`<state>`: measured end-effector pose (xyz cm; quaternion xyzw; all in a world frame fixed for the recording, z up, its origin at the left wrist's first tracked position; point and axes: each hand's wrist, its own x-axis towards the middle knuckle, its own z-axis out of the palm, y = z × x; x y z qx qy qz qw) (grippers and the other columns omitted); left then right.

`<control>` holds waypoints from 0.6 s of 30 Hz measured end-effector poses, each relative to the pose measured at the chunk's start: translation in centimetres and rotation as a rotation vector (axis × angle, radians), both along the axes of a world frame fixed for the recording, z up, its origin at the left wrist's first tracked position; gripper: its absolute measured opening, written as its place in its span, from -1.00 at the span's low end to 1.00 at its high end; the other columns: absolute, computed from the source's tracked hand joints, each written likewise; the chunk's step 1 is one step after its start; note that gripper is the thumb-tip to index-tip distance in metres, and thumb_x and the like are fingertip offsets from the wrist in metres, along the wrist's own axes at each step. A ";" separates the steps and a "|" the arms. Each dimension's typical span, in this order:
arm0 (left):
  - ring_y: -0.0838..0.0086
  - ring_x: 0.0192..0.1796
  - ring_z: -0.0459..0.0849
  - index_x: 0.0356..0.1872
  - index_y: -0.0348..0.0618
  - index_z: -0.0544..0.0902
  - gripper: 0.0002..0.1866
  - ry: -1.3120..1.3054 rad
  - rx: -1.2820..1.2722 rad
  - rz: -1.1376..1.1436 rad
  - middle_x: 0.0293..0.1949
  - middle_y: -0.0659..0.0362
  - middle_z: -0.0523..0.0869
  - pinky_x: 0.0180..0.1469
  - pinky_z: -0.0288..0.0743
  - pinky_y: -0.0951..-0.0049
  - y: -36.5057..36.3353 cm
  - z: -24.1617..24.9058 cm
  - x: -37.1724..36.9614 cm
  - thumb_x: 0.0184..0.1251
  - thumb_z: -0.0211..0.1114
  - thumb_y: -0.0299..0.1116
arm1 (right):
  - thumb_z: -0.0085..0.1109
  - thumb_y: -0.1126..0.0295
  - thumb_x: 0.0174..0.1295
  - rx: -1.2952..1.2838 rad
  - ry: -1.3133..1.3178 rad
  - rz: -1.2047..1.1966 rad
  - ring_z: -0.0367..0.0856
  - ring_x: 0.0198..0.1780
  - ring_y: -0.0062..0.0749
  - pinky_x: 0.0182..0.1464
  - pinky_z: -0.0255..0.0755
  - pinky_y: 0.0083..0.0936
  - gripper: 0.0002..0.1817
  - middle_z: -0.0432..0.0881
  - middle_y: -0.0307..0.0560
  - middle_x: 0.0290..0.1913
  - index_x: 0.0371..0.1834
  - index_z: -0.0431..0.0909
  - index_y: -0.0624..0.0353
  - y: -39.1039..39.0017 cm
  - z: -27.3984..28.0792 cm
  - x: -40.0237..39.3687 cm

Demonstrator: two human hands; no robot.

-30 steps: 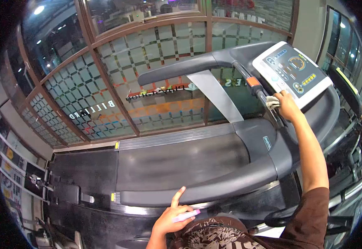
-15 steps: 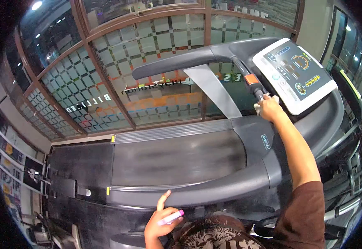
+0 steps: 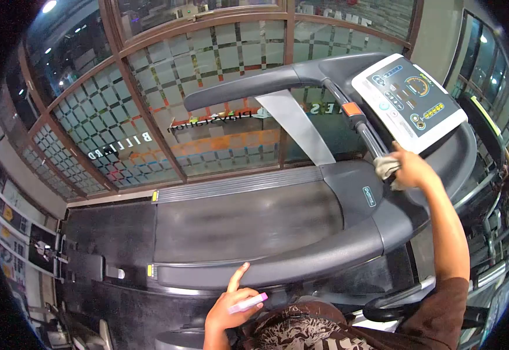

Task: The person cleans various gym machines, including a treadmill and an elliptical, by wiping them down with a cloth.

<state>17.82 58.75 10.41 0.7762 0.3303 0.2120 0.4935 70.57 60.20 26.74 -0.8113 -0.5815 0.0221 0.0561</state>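
My right hand (image 3: 412,168) is closed on a light crumpled cloth (image 3: 387,167), which rests against the metal crossbar (image 3: 372,140) of a treadmill, just below the white-framed console (image 3: 412,102). An orange block (image 3: 352,109) sits farther up that bar. Near the treadmill's close handrail (image 3: 277,265), my left hand (image 3: 230,308) holds a small white-and-pink object (image 3: 248,303) across its fingers, with the index finger pointing up toward the rail.
The treadmill belt (image 3: 245,224) lies between two side rails. Behind it stand brown-framed windows (image 3: 207,64) with lettering. Other gym equipment (image 3: 91,265) is at the left, and more machines (image 3: 499,233) are at the right edge.
My right hand and the cloth have slid down along the crossbar, to the right and nearer to me. My left hand has shifted slightly right, still holding the white-and-pink object.
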 end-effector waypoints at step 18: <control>0.01 0.61 0.16 -0.25 -0.08 0.77 -0.75 0.057 0.141 -0.021 0.43 -0.22 0.32 0.36 0.43 0.17 -0.2 -0.3 0.7 0.04 0.63 -0.38 | -0.01 0.40 0.37 0.047 -0.784 -0.585 0.30 0.46 -0.02 0.45 0.30 -0.07 -0.67 0.40 0.08 0.38 0.08 0.61 0.32 -5.4 -4.5 27.2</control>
